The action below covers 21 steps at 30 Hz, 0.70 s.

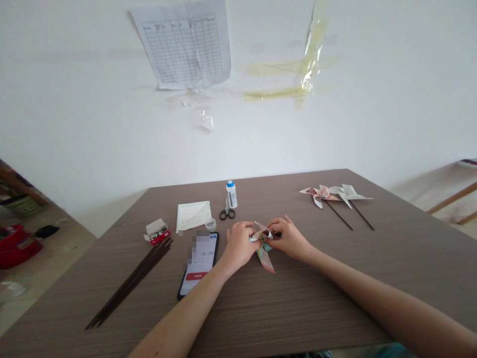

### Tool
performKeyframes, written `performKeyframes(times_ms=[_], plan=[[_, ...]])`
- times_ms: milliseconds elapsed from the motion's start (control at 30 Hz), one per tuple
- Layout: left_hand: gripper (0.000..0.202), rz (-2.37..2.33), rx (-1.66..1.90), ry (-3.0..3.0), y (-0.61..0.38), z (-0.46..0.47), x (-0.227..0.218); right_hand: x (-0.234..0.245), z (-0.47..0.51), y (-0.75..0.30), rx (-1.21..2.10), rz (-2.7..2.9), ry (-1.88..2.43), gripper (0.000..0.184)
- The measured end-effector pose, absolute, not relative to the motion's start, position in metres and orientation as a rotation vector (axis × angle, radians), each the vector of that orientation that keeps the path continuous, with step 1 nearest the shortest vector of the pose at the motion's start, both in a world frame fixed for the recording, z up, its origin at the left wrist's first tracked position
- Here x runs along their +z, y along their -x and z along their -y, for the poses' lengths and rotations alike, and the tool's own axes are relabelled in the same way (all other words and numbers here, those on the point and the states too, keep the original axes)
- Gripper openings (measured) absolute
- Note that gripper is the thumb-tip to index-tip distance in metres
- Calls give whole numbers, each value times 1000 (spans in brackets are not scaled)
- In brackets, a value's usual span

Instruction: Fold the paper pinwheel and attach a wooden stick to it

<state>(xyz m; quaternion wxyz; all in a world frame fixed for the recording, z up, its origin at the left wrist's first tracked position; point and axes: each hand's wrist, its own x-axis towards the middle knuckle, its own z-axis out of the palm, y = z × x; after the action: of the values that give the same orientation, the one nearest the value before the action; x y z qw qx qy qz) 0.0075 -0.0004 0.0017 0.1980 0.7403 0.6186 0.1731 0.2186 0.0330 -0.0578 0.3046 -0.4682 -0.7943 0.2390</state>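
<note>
From the near edge of the table point(335, 308) both forearms reach in and meet at its middle. The left hand point(238, 244) and the right hand point(289, 239) are together, fingertips pinched on a half-folded paper pinwheel point(267, 261) that lies on the wood between them.

The work looks like gathering curled corners onto the centre. It is best done, I judge, with one thumb pressed on the stacked tips while the other hand brings a corner over — and without creasing the curls flat.

The one free blade points to about 5 o'clock, back toward the person. The long axis runs 11 to 5, its far end hidden under the fingers.

At 9 o'clock from the hands lies a phone point(199, 263), and beyond it, at 8, a bundle of dark sticks point(130, 283). Farther off, at 11, are scissors point(227, 213) and a glue bottle point(231, 194). At 2 o'clock, well apart, lie two finished pinwheels point(335, 195) — their sticks trailing toward 4.
</note>
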Motion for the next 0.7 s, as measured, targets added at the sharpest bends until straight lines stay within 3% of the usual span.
performKeyframes(times_ms=[700], plan=[[16,-1752,552,-2051,-13,2,-3,-47,-30,-217,646,2118,1321,15]])
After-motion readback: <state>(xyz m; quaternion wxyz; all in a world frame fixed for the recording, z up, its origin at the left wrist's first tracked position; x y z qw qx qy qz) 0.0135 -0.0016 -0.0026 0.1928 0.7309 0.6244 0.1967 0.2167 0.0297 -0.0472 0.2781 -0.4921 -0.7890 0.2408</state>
